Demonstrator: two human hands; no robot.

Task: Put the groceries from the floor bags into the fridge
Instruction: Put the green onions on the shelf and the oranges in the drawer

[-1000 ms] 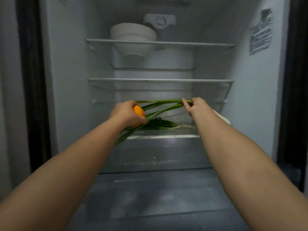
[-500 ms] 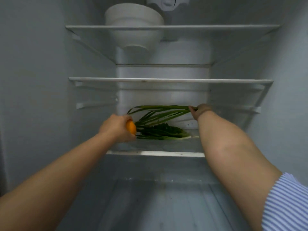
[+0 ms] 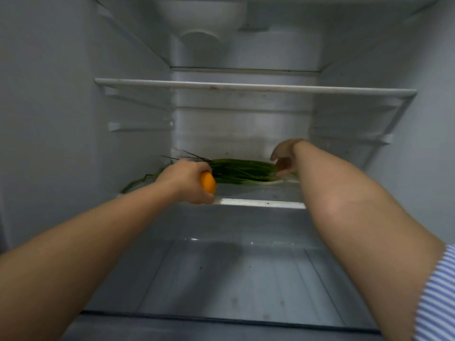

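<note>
Green onions: the bunch of long green onions lies flat on your fridge's lower glass shelf, leaf tips trailing left past your wrist.
Right hand: your right hand hovers over the bunch's right end, fingers loosely spread, gripping nothing.
Orange: the round orange fruit sits at the shelf's front edge.
Left hand: your left hand is wrapped around that fruit.
Above: a white-edged glass shelf spans the fridge.
Sleeve: your blue-and-white striped sleeve shows at lower right.
</note>
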